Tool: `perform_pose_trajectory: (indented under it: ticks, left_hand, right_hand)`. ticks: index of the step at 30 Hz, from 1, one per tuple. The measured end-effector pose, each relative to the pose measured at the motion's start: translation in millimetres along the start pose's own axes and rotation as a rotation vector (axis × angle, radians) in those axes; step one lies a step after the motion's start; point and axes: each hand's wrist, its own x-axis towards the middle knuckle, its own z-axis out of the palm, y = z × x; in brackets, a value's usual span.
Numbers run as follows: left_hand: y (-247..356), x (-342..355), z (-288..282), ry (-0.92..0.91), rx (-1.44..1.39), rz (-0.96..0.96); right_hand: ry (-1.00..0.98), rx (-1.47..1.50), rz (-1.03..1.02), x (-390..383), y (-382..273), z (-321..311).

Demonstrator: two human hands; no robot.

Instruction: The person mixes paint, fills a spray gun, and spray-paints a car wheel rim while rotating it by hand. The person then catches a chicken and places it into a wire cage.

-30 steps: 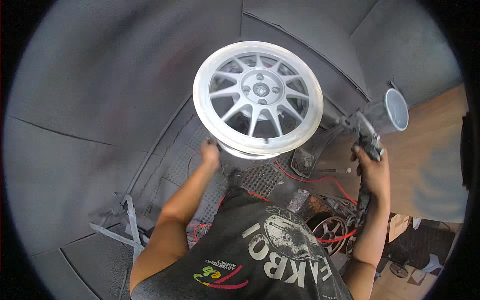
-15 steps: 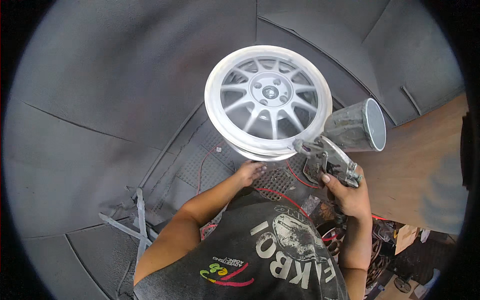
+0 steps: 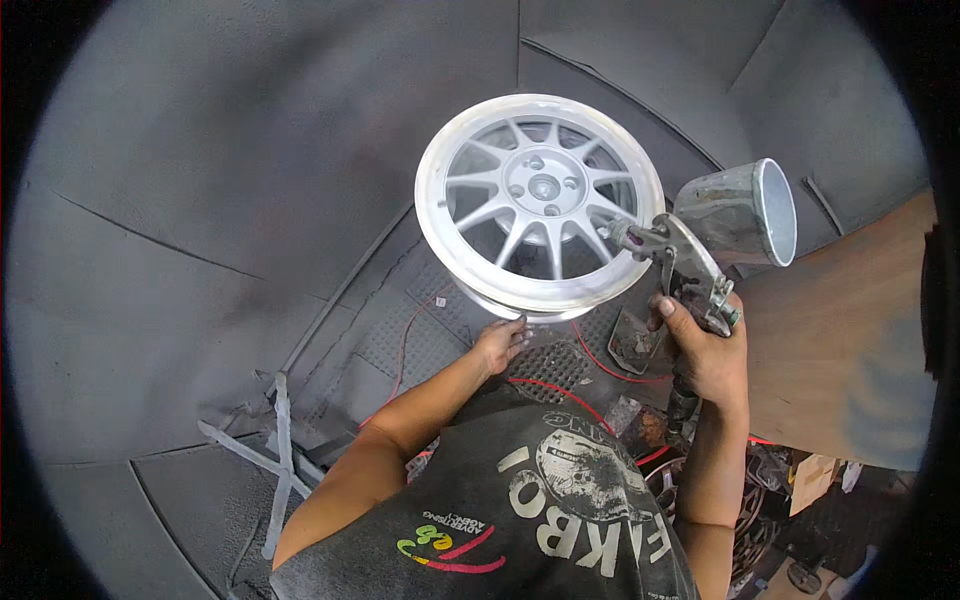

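Note:
A white multi-spoke car wheel rim (image 3: 440, 235) hangs or rests at the centre, its face toward me; what supports it is hidden. My right hand (image 3: 712, 350) is wrapped round the handle of a spray gun (image 3: 690, 268), thumb along its back. The gun's nozzle is at the right edge of the rim, directed toward the spokes. A grey, paint-stained cup (image 3: 725, 212) sits on the gun, tilted with its round end to the right. Just under the rim's lower edge is my left hand (image 3: 503, 345), fingers apart, a fingertip at or very near the edge.
Dark grey sheeting (image 3: 200, 180) covers the surrounding walls. A crossed metal stand (image 3: 283, 440) is at lower left. Red hose (image 3: 560, 388) runs over perforated mats (image 3: 550, 368). A brown panel (image 3: 830, 340) stands right, with more wheels (image 3: 750, 540) and clutter below it.
My right hand and the spray gun have moved up and slightly right along the rim. The wheel has turned, its bolt holes now in different positions. My left hand stays nearly in place.

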Motion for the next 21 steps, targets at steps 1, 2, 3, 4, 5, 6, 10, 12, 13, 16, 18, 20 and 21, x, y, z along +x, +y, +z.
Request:
perform_pose_trajectory:
  ticks: [1,2,3,4,5,6,10,12,13,16,18,20,21]
  left_hand:
    - [2.1,-0.3,2.0,-0.001,0.0,0.0]
    - [4.6,-1.1,4.1,-0.01,0.016,-0.005]
    - [6.7,-0.9,6.1,-0.019,0.032,-0.011]
    - [6.0,-0.3,6.9,-0.02,0.035,-0.015]
    - [5.0,0.5,7.8,-0.029,0.035,-0.011]
    - [4.5,1.4,8.6,-0.038,0.036,-0.007]
    - [15.2,15.9,-22.5,0.087,-0.029,0.043]
    - [42.9,28.5,-46.3,0.188,-0.003,0.129]
    - [62.0,32.7,-49.4,0.254,-0.031,0.221]
    - [120.3,39.2,-68.1,0.256,0.137,0.447]
    - [126.8,39.7,-64.5,0.298,0.243,0.429]
    - [116.4,45.7,-62.3,0.392,0.316,0.422]
    - [99.5,49.4,-65.5,0.392,0.318,0.422]
  right_hand:
    - [0.001,-0.001,0.0,2.5,-3.0,-2.3]
    - [-0.009,-0.022,-0.015,6.1,-8.5,-5.5]
    - [-0.018,-0.043,-0.03,10.1,-11.7,-8.9]
    - [-0.001,-0.045,-0.039,12.5,-10.8,-13.6]
    - [0.003,-0.045,-0.036,13.6,-8.1,-17.7]
    - [0.08,-0.073,-0.085,14.7,-4.3,-21.5]
    - [0.177,-0.142,-0.088,12.9,3.5,-44.8]
    - [0.245,-0.199,-0.058,4.9,14.8,-58.3]
    - [0.254,-0.199,-0.053,-3.1,14.7,-61.0]
    - [0.286,-0.187,0.053,-26.6,17.8,-60.1]
    - [0.204,-0.15,0.131,-41.1,9.0,-58.0]
    - [0.043,-0.051,0.196,-48.9,-15.8,-42.9]
    - [0.043,-0.049,0.196,-52.0,-17.6,-35.6]
